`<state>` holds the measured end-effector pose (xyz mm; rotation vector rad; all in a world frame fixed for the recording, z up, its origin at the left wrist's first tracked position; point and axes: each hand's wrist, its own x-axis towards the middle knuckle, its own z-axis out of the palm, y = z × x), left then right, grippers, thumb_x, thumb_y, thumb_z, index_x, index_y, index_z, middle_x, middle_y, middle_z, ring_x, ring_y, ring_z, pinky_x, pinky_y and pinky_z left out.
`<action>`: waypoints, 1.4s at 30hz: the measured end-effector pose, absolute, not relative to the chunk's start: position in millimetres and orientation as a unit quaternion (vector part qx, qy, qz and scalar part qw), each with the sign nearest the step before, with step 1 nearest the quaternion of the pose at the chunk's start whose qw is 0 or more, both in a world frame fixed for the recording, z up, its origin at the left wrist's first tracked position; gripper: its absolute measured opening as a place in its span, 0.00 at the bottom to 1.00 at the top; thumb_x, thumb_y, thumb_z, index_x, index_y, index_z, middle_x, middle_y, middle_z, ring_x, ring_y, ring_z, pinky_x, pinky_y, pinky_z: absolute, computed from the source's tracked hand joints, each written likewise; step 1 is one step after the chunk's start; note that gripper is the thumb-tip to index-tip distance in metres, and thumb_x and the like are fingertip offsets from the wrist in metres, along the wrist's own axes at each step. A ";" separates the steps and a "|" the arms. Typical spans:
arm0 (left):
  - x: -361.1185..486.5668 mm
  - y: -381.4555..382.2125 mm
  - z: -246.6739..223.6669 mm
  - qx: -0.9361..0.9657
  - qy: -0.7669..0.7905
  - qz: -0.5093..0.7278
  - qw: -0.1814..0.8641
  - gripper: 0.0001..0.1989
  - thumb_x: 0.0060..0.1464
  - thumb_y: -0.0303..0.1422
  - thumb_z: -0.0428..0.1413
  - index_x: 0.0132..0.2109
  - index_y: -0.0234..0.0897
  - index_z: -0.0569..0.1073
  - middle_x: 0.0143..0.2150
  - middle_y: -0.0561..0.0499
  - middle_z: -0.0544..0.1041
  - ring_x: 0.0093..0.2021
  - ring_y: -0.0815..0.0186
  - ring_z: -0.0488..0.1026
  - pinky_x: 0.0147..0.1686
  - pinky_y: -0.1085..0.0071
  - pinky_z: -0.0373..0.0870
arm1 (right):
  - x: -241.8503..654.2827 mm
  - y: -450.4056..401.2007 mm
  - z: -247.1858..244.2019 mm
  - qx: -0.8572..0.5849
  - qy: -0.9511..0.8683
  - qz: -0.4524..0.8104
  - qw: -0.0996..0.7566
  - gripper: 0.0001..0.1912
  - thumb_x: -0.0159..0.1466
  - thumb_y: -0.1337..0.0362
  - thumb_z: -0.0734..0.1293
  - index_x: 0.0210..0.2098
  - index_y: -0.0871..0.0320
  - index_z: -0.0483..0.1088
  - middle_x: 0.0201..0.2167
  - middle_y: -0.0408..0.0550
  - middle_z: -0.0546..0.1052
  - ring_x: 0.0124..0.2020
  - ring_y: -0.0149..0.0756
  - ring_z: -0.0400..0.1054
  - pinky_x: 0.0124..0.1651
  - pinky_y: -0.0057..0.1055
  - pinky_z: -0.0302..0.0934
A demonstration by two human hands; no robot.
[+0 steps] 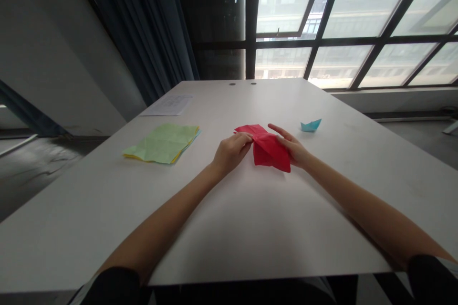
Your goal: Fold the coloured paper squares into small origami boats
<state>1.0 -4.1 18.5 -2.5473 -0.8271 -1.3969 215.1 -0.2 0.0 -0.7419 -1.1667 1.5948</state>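
Observation:
A creased red sheet of paper (271, 148) is held between my hands, raised a little above the white table (246, 228). My left hand (232, 151) pinches its left side near the middle, fingers closed on the paper. At the sheet's right edge, my right hand (291, 146) grips with the thumb against the paper, while one finger stretches out beyond it. The sheet's lower part hangs down between the hands, and some fingertips are hidden behind it.
A stack of green, yellow and blue sheets (162, 143) lies to the left. Behind it is a printed white page (170, 104). A small folded blue paper boat (311, 125) sits right of my right hand.

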 end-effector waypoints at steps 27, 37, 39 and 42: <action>-5.0 4.8 21.4 -0.757 -0.469 -0.453 0.044 0.08 0.53 0.33 0.51 0.29 0.35 0.71 0.25 0.52 0.73 0.24 0.69 0.68 0.25 0.74 0.60 | 210.2 -4.4 -4.6 -0.448 -0.684 0.042 0.574 0.26 0.57 0.46 0.61 0.50 0.51 0.65 0.50 0.52 0.63 0.53 0.45 0.56 0.51 0.43 0.55; 9.1 -9.8 15.6 -0.788 -0.422 -0.441 0.078 0.08 0.55 0.32 0.50 0.30 0.35 0.70 0.26 0.52 0.73 0.25 0.70 0.68 0.27 0.75 0.61 | 188.5 -26.8 -10.0 -0.422 -0.785 -0.146 0.429 0.24 0.59 0.55 0.63 0.52 0.55 0.62 0.48 0.53 0.70 0.48 0.43 0.63 0.51 0.41 0.51; 10.5 -12.6 15.5 -0.795 -0.404 -0.449 0.061 0.08 0.55 0.33 0.50 0.31 0.35 0.70 0.27 0.52 0.73 0.26 0.71 0.68 0.28 0.76 0.62 | 187.1 -26.6 -11.5 -0.414 -0.789 -0.137 0.433 0.21 0.60 0.58 0.62 0.51 0.56 0.63 0.46 0.52 0.72 0.46 0.41 0.64 0.50 0.39 0.51; 11.7 -14.9 15.8 -0.812 -0.375 -0.445 0.037 0.08 0.56 0.33 0.49 0.33 0.35 0.70 0.29 0.52 0.74 0.27 0.72 0.69 0.28 0.76 0.63 | 186.9 -25.5 -13.5 -0.392 -0.797 -0.109 0.447 0.16 0.61 0.62 0.61 0.48 0.55 0.65 0.42 0.49 0.75 0.42 0.37 0.67 0.49 0.38 0.52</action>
